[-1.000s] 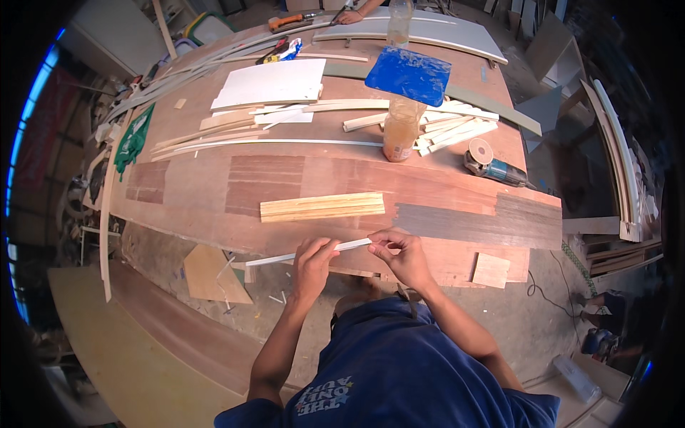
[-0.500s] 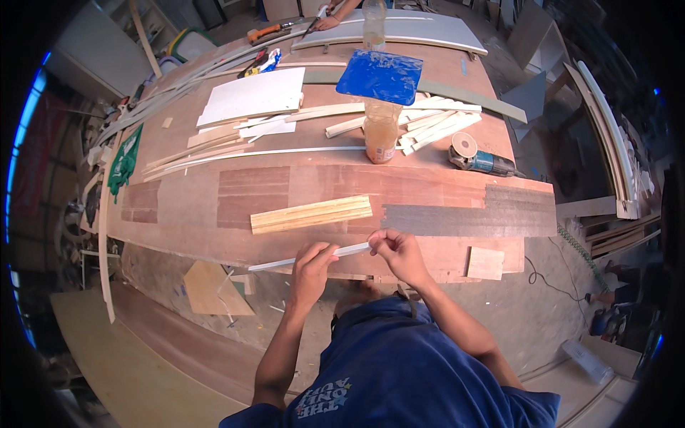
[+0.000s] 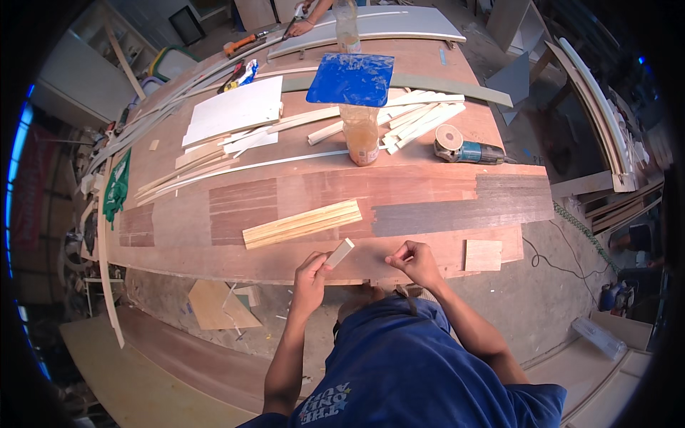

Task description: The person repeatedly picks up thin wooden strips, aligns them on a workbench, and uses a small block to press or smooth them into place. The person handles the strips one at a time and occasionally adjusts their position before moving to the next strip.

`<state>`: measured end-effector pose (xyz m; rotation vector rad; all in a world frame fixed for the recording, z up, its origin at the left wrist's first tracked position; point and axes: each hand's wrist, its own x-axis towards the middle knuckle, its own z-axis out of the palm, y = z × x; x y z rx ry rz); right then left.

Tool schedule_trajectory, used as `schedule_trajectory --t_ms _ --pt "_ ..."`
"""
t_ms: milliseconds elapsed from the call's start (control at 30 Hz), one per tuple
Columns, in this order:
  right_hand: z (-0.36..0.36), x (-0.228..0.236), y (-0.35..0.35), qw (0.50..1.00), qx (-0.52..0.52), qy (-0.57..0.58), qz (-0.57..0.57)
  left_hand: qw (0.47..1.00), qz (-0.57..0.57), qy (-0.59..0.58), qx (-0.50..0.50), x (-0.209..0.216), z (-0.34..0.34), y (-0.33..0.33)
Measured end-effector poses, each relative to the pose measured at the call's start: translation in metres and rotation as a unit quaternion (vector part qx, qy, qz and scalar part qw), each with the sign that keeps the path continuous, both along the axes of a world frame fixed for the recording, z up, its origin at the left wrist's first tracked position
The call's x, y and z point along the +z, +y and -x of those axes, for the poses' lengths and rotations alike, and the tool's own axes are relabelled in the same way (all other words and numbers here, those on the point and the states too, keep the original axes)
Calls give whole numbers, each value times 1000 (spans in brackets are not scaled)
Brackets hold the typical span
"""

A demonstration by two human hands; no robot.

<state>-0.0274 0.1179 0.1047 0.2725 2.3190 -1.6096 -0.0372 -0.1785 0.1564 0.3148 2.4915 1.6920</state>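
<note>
My left hand [image 3: 310,277] grips a narrow pale wood strip [image 3: 340,253], whose end juts out above the fingers near the table's front edge. To its right, apart from the strip, my right hand [image 3: 419,265] has its thumb and fingers pinched together; whatever may be between them is too small to make out. Just beyond the left hand lies a light, yellowish grained wood board [image 3: 303,224]. A small square of pale wood [image 3: 483,255] rests to the right of my right hand.
An angle grinder [image 3: 467,148] lies at the right, beside a stack of pale wood sticks [image 3: 428,118]. A cloudy bottle [image 3: 360,135] stands under a blue square sheet [image 3: 351,78]. White panels [image 3: 235,110] lie at left. At the far edge, another person's hand [image 3: 301,28] holds a tool.
My right hand has come off the strip and moved right. My left hand still holds the strip, now turned with its end pointing up and away. The view has shifted slightly.
</note>
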Motion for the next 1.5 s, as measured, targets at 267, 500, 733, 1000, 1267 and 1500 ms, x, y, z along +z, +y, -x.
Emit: schedule_trajectory --t_ms 267,500,733,1000,1267,1500 --pt "-7 -10 18 999 -29 18 13 998 48 5 44 11 17 2" --pt "-19 -20 27 1000 -5 24 -5 931 322 170 14 10 111 -67" --pt "-42 -19 30 999 -32 0 -20 876 479 56 7 -53 215 -133" --pt "-79 -21 36 994 -95 -7 -52 882 434 177 43 -93 201 -97" --pt "8 -14 0 978 59 144 -142 903 263 28 338 -116 64 -70" --pt "155 -49 -96 881 236 293 -288 919 383 59 66 -113 24 -25"
